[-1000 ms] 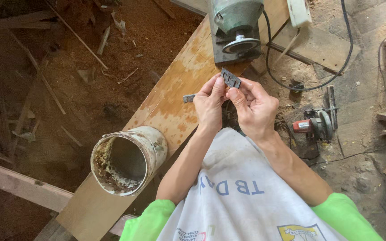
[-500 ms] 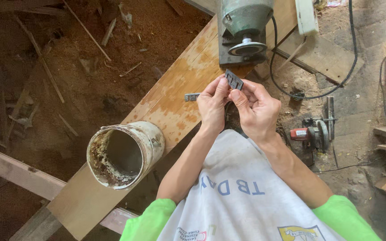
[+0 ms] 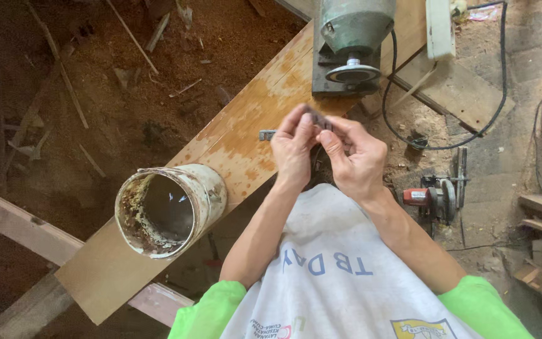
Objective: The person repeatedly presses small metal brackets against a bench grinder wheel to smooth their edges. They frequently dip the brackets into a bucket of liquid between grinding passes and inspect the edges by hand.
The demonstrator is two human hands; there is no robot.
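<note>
My left hand (image 3: 294, 149) and my right hand (image 3: 356, 160) meet above a long wooden plank (image 3: 233, 144). Both pinch a small dark flat piece (image 3: 318, 117) between their fingertips; most of it is hidden by the fingers. A small grey metal bit (image 3: 266, 134) lies on the plank just left of my left hand. A white cloth with blue letters (image 3: 334, 276) covers my lap below the hands.
A stained white can (image 3: 205, 188), open and on its side, rests on the plank at the left. A green-grey motor with a grinding wheel (image 3: 352, 37) stands at the plank's far end. A red circular saw (image 3: 434, 196) and a black cable (image 3: 446, 145) lie on the floor at the right. Sawdust and wood scraps cover the ground at the left.
The hands stay together on the small piece, now lower and more hidden between the fingers. The view has shifted slightly; the can sits a little further left.
</note>
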